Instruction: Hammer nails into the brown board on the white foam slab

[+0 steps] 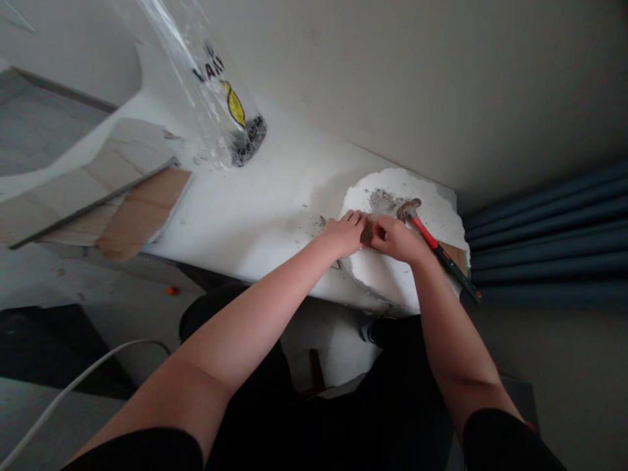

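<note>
My left hand (346, 233) and my right hand (396, 239) meet over a round white slab (392, 275) with rough, chipped edges. Both hands have their fingers curled around a small brownish piece (367, 232) held between them. A hammer (436, 247) with a red and black handle lies on the slab just right of my right hand, its metal head beside a patch of grey dust (380, 198).
The slab rests on a white surface (255, 209) against a beige wall. A clear plastic bag (216, 98) with black and yellow print stands at the back. Wooden boards (132, 212) and a metal strip lie left. Dark blue curtain at right, white cable lower left.
</note>
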Tool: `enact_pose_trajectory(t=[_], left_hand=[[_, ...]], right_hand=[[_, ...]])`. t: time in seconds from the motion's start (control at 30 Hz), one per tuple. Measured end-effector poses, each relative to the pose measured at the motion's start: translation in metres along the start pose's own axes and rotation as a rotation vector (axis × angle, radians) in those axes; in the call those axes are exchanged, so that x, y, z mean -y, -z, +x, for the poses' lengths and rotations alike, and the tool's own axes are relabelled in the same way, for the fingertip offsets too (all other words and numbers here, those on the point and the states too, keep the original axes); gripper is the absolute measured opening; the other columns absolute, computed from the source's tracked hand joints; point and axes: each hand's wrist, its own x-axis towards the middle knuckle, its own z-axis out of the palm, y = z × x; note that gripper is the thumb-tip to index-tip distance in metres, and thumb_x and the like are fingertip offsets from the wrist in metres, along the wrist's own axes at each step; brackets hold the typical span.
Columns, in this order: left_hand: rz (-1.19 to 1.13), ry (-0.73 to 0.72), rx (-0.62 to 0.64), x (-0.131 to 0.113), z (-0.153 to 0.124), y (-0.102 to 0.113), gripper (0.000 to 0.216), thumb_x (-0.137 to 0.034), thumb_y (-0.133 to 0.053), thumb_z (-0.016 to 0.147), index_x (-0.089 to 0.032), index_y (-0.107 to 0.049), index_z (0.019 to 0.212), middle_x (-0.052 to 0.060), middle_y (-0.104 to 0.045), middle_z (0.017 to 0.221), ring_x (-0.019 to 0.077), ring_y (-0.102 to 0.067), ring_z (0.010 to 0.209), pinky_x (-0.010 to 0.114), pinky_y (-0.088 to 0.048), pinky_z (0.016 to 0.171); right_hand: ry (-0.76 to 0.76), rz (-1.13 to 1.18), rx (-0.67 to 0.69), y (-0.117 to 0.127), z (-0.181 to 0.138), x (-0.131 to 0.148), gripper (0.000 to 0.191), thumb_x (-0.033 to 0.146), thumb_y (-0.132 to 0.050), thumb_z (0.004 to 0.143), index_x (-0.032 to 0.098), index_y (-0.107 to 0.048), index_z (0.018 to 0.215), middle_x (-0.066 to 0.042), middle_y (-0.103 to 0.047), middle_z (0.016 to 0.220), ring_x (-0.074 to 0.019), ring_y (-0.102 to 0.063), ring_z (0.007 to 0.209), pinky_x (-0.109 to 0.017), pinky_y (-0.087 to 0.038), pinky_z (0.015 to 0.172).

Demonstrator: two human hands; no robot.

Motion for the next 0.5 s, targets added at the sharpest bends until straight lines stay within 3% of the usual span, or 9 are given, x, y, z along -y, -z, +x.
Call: enact_pose_trajectory(t=[0.33,0.5], left_hand=[[-0.016,0.000,-0.015,-0.001,0.000,0.002,0.074,-0.043,-0.055,0.098,-0.020,-0.027,0.162,0.013,-0.025,0.170,0.0291,-0.024,0.156,0.051,-0.044,0.114],[0.001,-0.001,-0.023,0.001,0.001,0.001,0.075,-0.042,-0.057,0.097,-0.019,-0.027,0.161,0.012,-0.025,0.170,0.0275,-0.026,0.155,0.049,-0.045,0.112]], right_hand=[[0.007,-0.026,0.028,0.011,-0.004,0.001,0.012,0.020,-0.058,0.080,0.023,-0.047,0.075,-0.003,-0.056,0.079,-0.0179,-0.050,0.074,-0.030,-0.038,0.068],[-0.080,0.019,-0.193,0.058,-0.020,0.025,0.007,0.019,-0.056,0.081,0.023,-0.050,0.082,-0.006,-0.060,0.086,-0.0200,-0.055,0.079,-0.031,-0.042,0.068]])
